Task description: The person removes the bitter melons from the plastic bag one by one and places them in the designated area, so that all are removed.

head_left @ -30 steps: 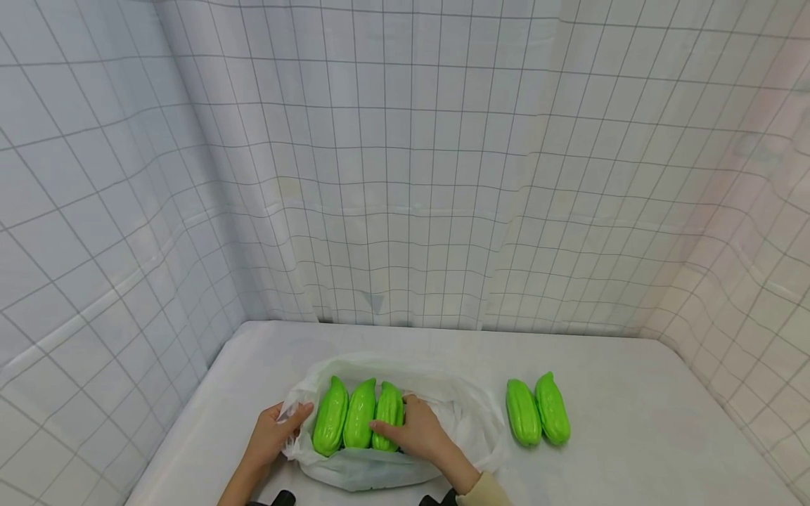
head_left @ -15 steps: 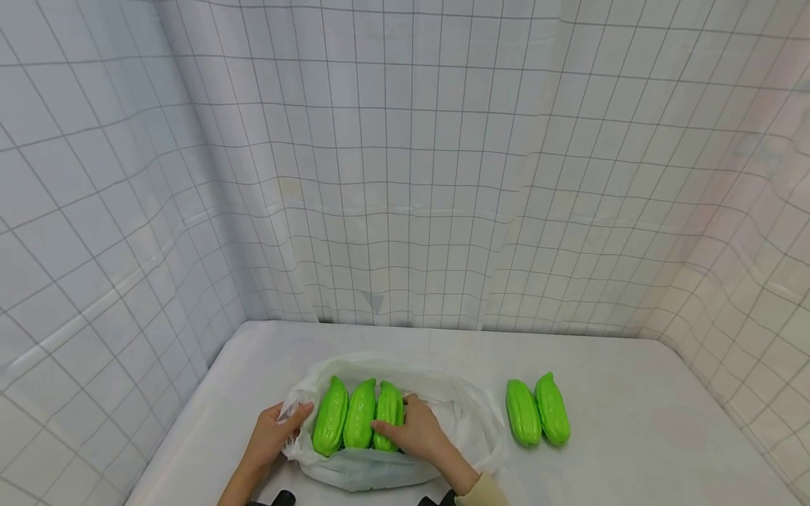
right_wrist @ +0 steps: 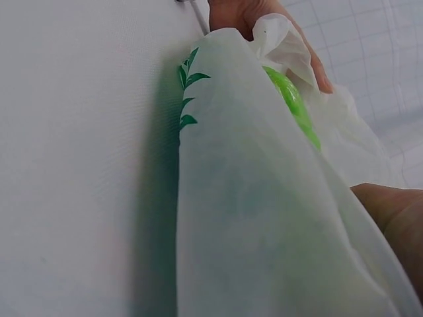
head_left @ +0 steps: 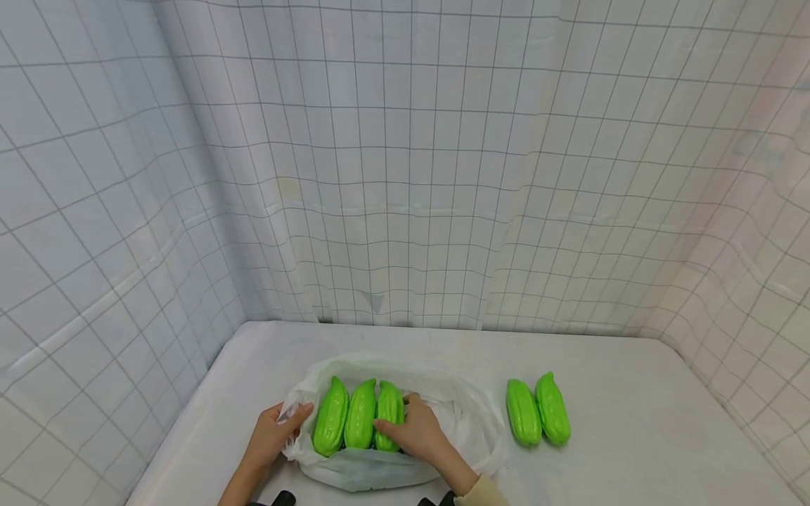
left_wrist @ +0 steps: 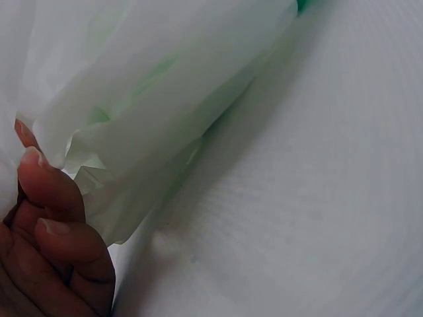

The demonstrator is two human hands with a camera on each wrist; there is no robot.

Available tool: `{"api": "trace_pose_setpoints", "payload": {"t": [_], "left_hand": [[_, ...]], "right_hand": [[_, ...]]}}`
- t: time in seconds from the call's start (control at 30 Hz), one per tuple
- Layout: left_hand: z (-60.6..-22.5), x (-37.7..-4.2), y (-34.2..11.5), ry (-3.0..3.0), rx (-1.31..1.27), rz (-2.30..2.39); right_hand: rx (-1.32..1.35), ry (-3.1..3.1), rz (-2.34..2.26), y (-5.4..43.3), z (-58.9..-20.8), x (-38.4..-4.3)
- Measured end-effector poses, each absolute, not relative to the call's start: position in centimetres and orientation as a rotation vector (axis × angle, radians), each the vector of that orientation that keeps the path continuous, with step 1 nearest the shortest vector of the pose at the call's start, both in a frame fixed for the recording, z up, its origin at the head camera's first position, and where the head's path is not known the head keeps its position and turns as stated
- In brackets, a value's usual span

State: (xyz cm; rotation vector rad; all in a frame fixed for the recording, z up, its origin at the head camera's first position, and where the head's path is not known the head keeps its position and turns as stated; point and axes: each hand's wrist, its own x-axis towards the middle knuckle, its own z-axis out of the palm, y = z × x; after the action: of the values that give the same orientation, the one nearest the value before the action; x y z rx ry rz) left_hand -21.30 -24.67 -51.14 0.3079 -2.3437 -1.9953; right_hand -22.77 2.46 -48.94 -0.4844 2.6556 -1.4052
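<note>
White bag: it lies on its side in front of me, mouth held open, a white plastic bag (head_left: 367,472) with its near wall folded low.
Inside the bag: three green gourds, side by side in a row toward its left part, stem tips pointing away from me.
Left gourd: the first green gourd (head_left: 330,419) leans slightly and lies nearest my left hand.
Middle gourd: the second green gourd (head_left: 361,416) lies between the other two.
Right gourd: the third green gourd (head_left: 390,404) is the one I am holding, inside the bag.
My right hand: my right hand (head_left: 416,430) reaches over the near rim, thumb across this gourd's near end and fingers along its right side, gripping it.
My left hand: my left hand (head_left: 273,434) pinches the bag's left edge, fingers curled round the crumpled plastic.
Bag print: green leaves (right_wrist: 190,82) run along the outside, seen from my right wrist.
Outside the bag: two green gourds, the nearer one (head_left: 524,413) and its neighbour (head_left: 553,409), touching or nearly so, to the right of the bag.
Gourd count: five, three in the bag and two out.
Bag count: one.
Bench: a white-covered bench (head_left: 645,422) carries everything.
Around: white gridded curtains (head_left: 411,176) on three sides.
</note>
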Motion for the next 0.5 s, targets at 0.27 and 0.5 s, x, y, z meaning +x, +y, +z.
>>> {"api": "trace_pose_setpoints", "payload": {"t": [0.27, 0.5], "left_hand": [[-51.36, -21.42, -24.8, -2.34, 0.321, -2.005], [-51.57, -21.52, -24.85, -2.319, 0.31, -2.032]], "right_hand": [[-0.451, 2.662, -1.422, 2.48, -49.13, -22.77], [-0.465, 2.667, -1.449, 2.57, -48.95, -22.6]]}}
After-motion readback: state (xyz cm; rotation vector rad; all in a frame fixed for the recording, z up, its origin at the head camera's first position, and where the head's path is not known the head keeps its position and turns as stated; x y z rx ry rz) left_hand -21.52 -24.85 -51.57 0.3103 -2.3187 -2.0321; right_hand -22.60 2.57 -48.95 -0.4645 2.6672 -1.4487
